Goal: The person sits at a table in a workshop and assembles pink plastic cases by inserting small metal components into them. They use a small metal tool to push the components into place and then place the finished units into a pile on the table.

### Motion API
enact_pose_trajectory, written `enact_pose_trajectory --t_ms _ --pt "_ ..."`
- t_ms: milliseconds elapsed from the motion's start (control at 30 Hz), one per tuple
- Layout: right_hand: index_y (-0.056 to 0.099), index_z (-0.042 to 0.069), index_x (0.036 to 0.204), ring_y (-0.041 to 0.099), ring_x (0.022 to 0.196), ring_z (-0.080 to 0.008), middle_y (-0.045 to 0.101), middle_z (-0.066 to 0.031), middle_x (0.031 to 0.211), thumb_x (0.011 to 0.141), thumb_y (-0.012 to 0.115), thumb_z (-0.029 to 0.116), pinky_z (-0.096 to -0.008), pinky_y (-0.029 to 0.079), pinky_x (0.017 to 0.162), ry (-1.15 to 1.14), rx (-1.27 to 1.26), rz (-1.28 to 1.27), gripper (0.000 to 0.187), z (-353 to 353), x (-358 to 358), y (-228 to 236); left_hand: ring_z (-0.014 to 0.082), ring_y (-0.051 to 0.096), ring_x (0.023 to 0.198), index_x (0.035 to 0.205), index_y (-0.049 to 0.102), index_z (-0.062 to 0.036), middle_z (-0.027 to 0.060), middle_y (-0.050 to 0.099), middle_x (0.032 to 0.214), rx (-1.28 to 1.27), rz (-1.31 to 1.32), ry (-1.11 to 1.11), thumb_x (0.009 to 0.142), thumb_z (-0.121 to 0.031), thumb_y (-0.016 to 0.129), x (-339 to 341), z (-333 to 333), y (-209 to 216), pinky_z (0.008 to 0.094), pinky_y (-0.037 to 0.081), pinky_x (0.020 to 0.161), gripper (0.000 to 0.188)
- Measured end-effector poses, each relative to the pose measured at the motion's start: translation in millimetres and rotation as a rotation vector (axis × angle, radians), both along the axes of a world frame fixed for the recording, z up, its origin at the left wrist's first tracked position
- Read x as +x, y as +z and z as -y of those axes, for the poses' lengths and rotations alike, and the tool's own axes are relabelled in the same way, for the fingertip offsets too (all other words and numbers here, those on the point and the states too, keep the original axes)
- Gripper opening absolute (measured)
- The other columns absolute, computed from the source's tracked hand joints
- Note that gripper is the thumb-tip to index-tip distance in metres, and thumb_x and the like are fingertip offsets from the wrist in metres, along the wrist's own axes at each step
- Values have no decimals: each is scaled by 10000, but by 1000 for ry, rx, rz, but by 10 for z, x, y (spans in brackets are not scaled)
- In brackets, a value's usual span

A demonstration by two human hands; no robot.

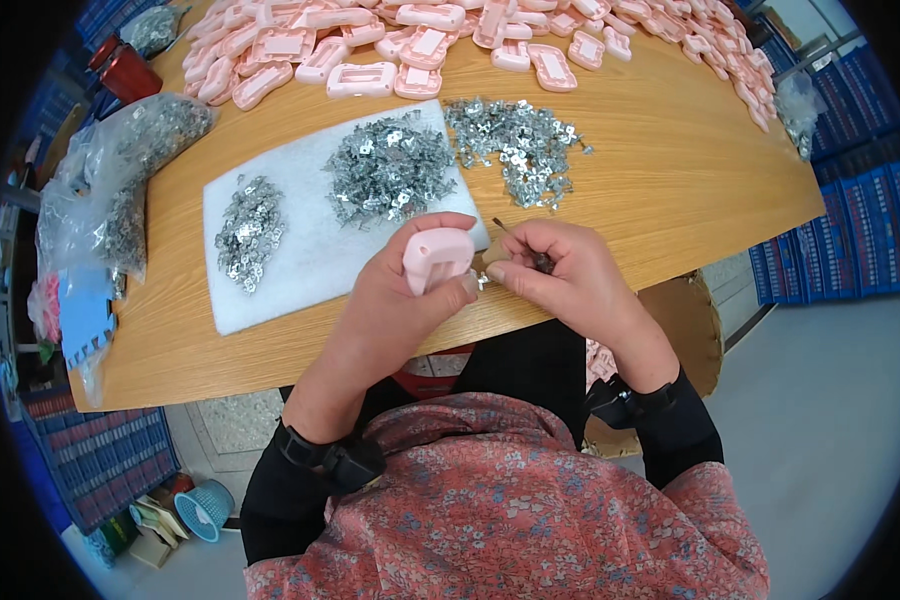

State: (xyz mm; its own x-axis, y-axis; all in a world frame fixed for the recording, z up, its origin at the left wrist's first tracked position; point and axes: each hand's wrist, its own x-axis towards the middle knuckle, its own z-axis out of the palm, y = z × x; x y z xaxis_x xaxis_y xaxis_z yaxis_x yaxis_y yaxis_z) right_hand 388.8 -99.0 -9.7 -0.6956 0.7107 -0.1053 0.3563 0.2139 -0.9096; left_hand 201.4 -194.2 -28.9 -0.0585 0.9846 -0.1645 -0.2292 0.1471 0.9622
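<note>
Above the table's near edge, my left hand (385, 300) is closed round a pink plastic shell (440, 245) with a recess in its side. Just to its right, my right hand (580, 280) has its fingers bent round a thin dark metal tool (543, 263), whose narrow end sticks out past the fingers; its exact kind is unclear. A small shiny metal piece (483, 281) shows between the two hands, by the right thumb tip. Beyond the hands, a big heap of small metal contact pieces (390, 165) lies on a white foam sheet (305, 285).
A smaller metal heap (250, 235) lies on the foam's left; another (530, 150) sits on the wooden table (670, 170). Many pink shells (420, 50) cover the far side. Plastic bags of metal pieces (120, 190) and a red canister (130, 72) stand left. A cardboard box (690, 330) is below right.
</note>
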Motion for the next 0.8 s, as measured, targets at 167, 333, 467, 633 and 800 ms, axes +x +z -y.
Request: enact_pose_trajectory --t_ms 167,333,467,633,800 --pt "584 29 832 427 687 -7 499 89 753 916 679 156 -205 368 592 100 -344 -26 179 -60 10 -88 73 588 858 1300 542 -76 -21 590 968 65 -89 -67 846 -1 688 -11 48 -25 235 496 755 482" --pt "604 21 862 444 688 -17 513 81 758 915 676 155 -213 386 602 16 -449 -41 161 22 -12 -54 134 631 803 1357 487 -44 35 611 955 -103 313 -52 977 -210 570 -55 110 -23 296 552 748 423" --pt "633 12 923 476 679 -28 536 52 780 915 674 143 -212 407 604 -92 -131 -264 138 150 -154 -66 206 671 776 1398 431 -48 104 636 965 -221 692 -77 1056 -442 285 -123 81 -146 389 602 730 542" --pt "639 2 978 556 647 -102 577 -36 774 885 693 131 -258 460 590 22 242 -169 168 202 -307 4 228 680 777 1397 417 -53 119 647 992 -245 730 -40 1063 -493 188 -74 117 -97 432 618 731 598" --pt "652 18 985 634 671 -222 613 -107 796 855 695 119 -330 503 604 59 394 -102 171 191 -338 -40 226 680 775 1380 419 -59 108 653 1019 -266 732 -33 1066 -483 183 -49 118 -86 428 621 723 578"
